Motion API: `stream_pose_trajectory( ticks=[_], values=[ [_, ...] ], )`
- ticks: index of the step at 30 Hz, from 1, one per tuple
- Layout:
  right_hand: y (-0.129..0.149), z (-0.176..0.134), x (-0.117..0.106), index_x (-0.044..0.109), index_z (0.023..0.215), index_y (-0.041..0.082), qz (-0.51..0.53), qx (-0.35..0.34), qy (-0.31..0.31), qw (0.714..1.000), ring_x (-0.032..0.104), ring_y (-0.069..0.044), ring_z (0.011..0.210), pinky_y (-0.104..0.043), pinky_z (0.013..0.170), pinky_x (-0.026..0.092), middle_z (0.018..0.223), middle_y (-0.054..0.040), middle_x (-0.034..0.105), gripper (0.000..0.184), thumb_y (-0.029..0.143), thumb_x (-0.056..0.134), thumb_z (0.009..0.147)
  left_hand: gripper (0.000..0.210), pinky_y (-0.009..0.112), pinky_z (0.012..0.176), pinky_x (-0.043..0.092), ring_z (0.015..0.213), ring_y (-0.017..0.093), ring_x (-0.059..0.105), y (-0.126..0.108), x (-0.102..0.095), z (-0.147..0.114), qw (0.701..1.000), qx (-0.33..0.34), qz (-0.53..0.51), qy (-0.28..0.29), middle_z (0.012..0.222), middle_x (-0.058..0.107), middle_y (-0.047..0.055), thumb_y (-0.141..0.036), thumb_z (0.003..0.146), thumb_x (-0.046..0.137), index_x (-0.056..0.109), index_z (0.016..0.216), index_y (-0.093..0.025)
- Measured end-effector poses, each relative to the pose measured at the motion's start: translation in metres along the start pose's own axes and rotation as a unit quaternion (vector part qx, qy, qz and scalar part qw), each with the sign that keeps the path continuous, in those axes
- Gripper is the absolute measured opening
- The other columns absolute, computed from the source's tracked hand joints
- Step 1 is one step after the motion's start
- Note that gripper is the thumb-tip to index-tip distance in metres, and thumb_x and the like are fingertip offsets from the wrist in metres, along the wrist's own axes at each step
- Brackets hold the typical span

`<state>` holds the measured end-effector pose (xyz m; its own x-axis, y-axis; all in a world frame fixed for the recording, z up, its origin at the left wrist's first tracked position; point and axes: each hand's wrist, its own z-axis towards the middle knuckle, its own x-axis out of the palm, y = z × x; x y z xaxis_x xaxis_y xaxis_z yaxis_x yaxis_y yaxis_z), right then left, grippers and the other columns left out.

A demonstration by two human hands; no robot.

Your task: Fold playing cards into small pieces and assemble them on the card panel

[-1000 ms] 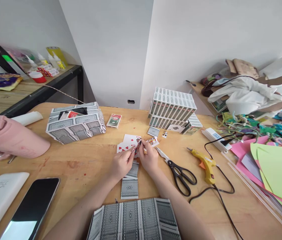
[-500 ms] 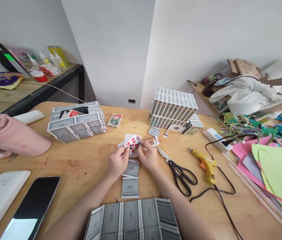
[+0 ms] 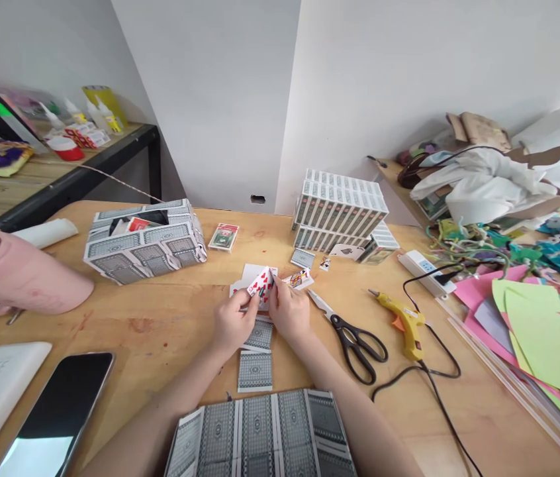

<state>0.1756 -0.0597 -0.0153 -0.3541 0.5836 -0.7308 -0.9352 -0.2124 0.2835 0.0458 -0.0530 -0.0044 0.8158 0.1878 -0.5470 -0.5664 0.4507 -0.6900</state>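
Between my hands, above the middle of the table, is a playing card (image 3: pixel 259 283) with red hearts facing me. My left hand (image 3: pixel 233 320) pinches its lower left side. My right hand (image 3: pixel 288 306) has its fingers closed at the card's upper right edge. More white card faces lie under it. Toward me, grey-backed playing cards (image 3: pixel 255 371) rest on the wood. A face card (image 3: pixel 298 279) lies just beyond my right hand. Close to my body sits a structure covered with grey-backed cards (image 3: pixel 259 430).
Black-handled scissors (image 3: pixel 359 341) and a yellow glue gun (image 3: pixel 406 324) with its cord lie to the right. A card-covered box (image 3: pixel 145 248) stands back left, near a card pack (image 3: pixel 224 237). Stacked card packs (image 3: pixel 339 209) stand behind. A phone (image 3: pixel 59 411) and pink tumbler (image 3: pixel 36 271) are left.
My right hand has shifted slightly inward, its fingers curling closer along the card's edge. The card looks more tilted and narrower. The whole view has moved a little.
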Motion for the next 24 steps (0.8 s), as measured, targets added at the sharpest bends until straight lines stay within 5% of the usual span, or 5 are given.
stream_pose_trajectory(
  ticks=[15, 24],
  values=[
    [-0.0009, -0.0022, 0.0029, 0.062, 0.095, 0.012, 0.024, 0.041, -0.021, 0.999, 0.06, -0.014, 0.054, -0.023, 0.053, 0.042, 0.064, -0.0072, 0.067, 0.025, 0.019, 0.039, 0.087, 0.021, 0.018, 0.047, 0.037, 0.045, 0.01, 0.053, -0.0015, -0.0005, 0.0015, 0.998, 0.031, 0.05, -0.001, 0.05, 0.059, 0.0, -0.029, 0.081, 0.047, 0.055, 0.065, -0.017],
    [-0.0034, -0.0031, 0.0037, 0.064, 0.077, 0.014, 0.015, 0.037, -0.052, 0.998, 0.056, -0.012, 0.045, -0.023, 0.046, 0.033, 0.052, -0.0041, 0.062, 0.027, 0.023, 0.041, 0.088, 0.015, 0.019, 0.054, 0.04, 0.054, 0.011, 0.06, 0.0016, -0.0013, 0.0009, 0.996, 0.066, 0.052, -0.001, 0.062, 0.066, 0.002, -0.024, 0.082, 0.048, 0.061, 0.082, -0.017]
  ],
)
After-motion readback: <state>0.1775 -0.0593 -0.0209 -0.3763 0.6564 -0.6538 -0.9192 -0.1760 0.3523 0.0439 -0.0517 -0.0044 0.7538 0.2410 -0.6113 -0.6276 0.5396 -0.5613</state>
